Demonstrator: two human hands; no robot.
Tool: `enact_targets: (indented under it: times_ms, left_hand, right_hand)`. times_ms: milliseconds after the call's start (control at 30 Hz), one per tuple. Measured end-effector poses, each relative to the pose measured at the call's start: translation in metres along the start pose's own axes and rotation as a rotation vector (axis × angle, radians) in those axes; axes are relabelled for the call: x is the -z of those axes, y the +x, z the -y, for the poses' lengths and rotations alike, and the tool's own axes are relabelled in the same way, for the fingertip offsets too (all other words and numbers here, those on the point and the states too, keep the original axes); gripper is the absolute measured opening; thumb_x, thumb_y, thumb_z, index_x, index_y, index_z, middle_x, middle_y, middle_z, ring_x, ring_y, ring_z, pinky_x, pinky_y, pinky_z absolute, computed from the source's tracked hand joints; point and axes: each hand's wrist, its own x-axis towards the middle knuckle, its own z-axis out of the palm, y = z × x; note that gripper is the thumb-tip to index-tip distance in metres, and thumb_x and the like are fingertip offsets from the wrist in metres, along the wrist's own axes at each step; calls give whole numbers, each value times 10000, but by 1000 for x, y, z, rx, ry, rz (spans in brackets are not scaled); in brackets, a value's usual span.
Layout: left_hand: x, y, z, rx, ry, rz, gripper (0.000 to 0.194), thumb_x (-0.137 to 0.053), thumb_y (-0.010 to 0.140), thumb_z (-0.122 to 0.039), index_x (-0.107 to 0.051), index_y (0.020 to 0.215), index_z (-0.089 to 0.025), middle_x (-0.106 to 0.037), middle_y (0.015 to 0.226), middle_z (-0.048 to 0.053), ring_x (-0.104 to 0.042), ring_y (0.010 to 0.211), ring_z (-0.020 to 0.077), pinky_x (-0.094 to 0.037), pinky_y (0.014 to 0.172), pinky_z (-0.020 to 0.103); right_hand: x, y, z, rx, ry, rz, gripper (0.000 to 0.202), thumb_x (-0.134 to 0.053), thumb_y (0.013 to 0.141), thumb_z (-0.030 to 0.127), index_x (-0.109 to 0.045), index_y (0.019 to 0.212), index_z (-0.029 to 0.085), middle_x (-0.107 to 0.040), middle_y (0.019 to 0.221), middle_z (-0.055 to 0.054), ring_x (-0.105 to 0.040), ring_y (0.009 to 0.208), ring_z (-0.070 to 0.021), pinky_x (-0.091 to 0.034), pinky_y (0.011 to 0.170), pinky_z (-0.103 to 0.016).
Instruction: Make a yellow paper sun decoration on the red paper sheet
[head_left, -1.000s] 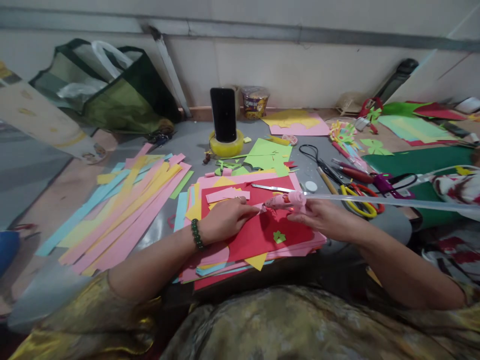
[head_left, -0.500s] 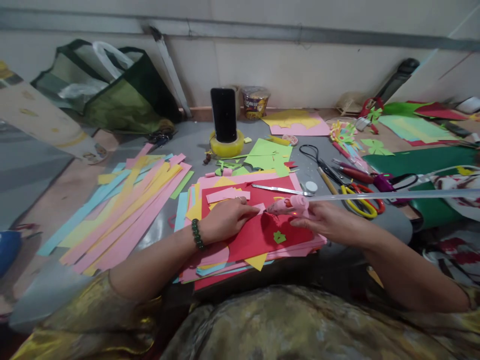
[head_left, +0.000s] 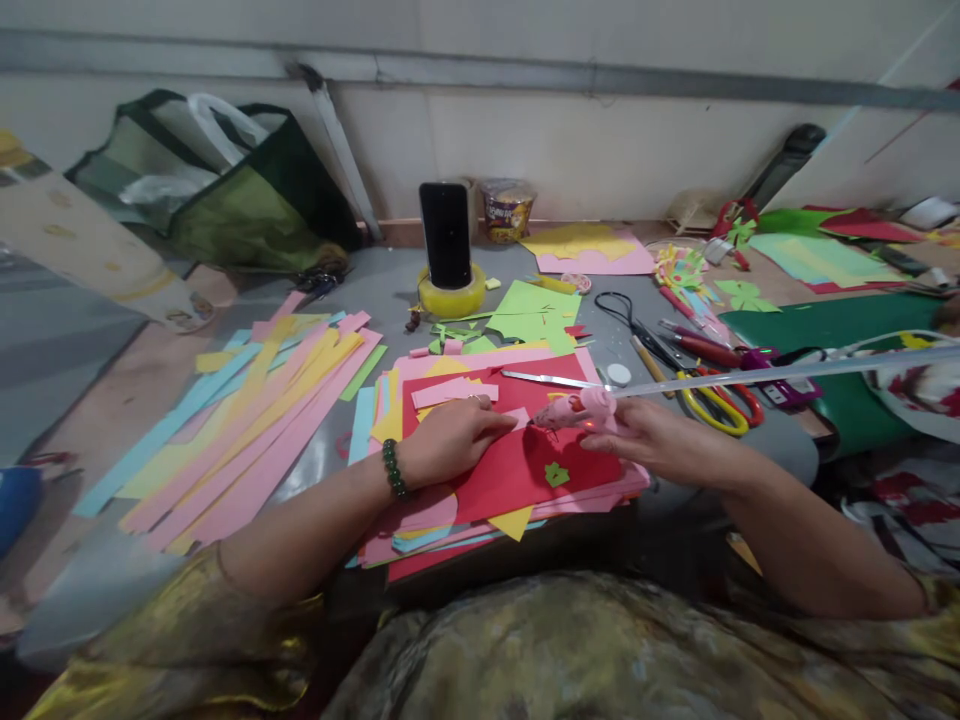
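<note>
Right grip (head_left: 654,440): closed round our pink glue gun (head_left: 589,408).
Left grip (head_left: 446,442): on pink strip (head_left: 516,417) over red sheet (head_left: 495,485); whether pinching, we cannot tell.
Gluing: likely step in hand.
Next move: calls for steady aim.

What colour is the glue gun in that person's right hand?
The glue gun is mostly pink, seen best in the head view.

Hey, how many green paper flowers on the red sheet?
1. The green paper flower lies on the red sheet, nearer you than the pink glue gun in your right grip. Your left grip may hide others.
</note>
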Motion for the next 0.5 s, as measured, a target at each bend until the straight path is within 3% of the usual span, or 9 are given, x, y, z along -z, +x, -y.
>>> enact_targets:
  times_ms: [167,333,433,500]
  left_hand:
    - [1,-1,3,23,-155,-22,355,-470,924,-242,-678,1212,-224,-718,1106,84,-646,996,225,-500,872,331]
    - [14,-5,8,93,-347,-79,474,-517,886,-387,-621,1286,-154,-714,1165,121,-657,982,241,-517,858,335]
    - [27,-6,9,110,-501,-146,440,-572,846,-474,-684,1160,-187,-728,1103,87,-645,935,228,-511,800,300]
    - [35,-6,7,139,-627,-198,374,-612,813,-520,-717,958,-191,-725,922,51,-618,805,194,-497,712,269]
  right_hand:
    - [2,2,2,38,7,-11,416,-563,867,461,-494,519,245,-425,461,32,-401,435,-135,-362,418,-254]
    - [5,-5,2,-33,-14,-50,404,-570,848,523,-562,584,218,-516,527,11,-450,472,-137,-383,450,-260]
    - [7,-9,2,-13,104,-106,420,-554,859,566,-680,786,173,-657,688,-29,-598,621,-178,-482,571,-282]
    - [8,-8,0,53,206,-208,437,-531,886,562,-717,956,173,-726,878,-55,-669,822,-224,-530,725,-322]
